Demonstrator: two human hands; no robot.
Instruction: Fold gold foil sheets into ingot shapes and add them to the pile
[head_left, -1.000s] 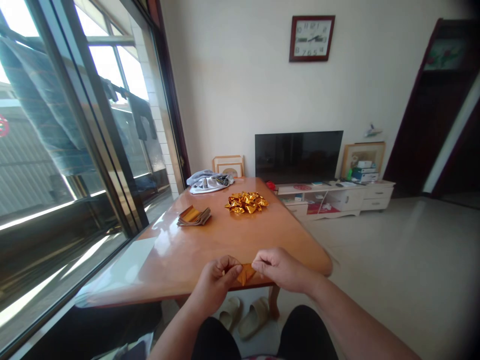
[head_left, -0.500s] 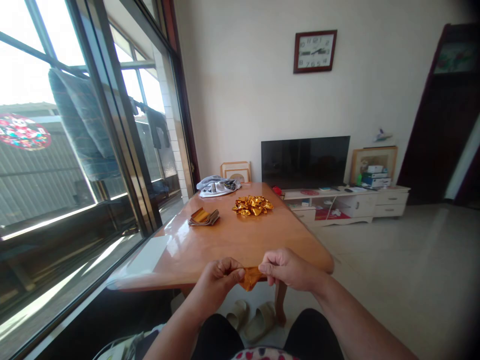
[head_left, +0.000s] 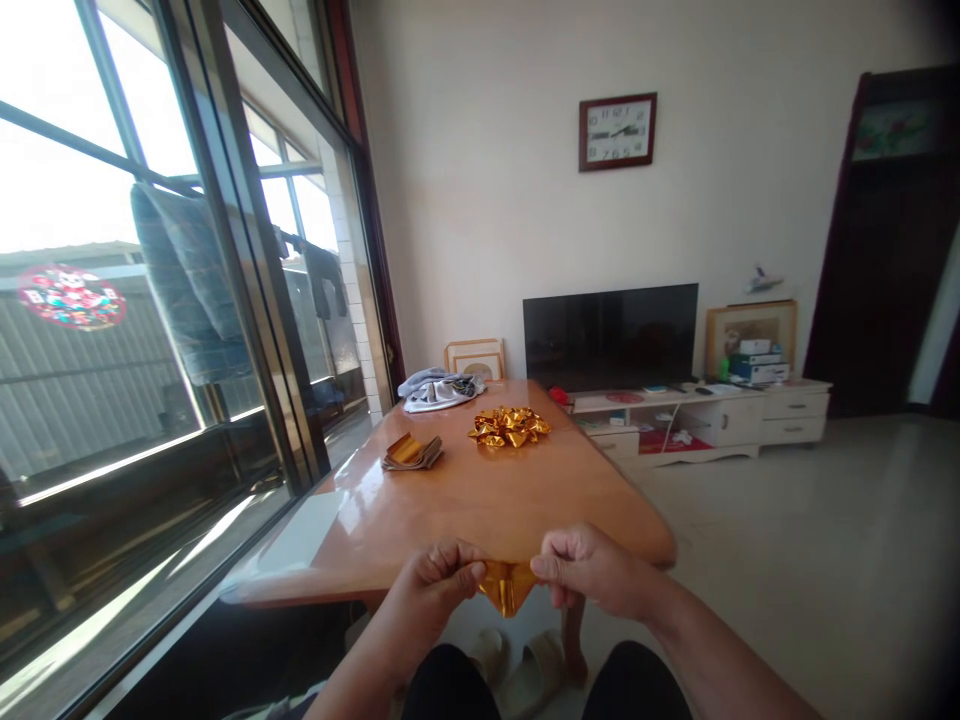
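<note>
Bare forearms, black trousers, probably.

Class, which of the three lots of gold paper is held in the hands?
The single piece, pinched at both sides by the left hand and right hand; the heap and the stack lie on the table.

A clock hung on the wall, above a black TV and a white cabinet. Boxes stood on the cabinet — before a framed picture. Grey clothes lay far back on the table. Beyond the window hung blue cloth — a round, colourful sticker showed to its left. Slippers rested on the floor.
</note>
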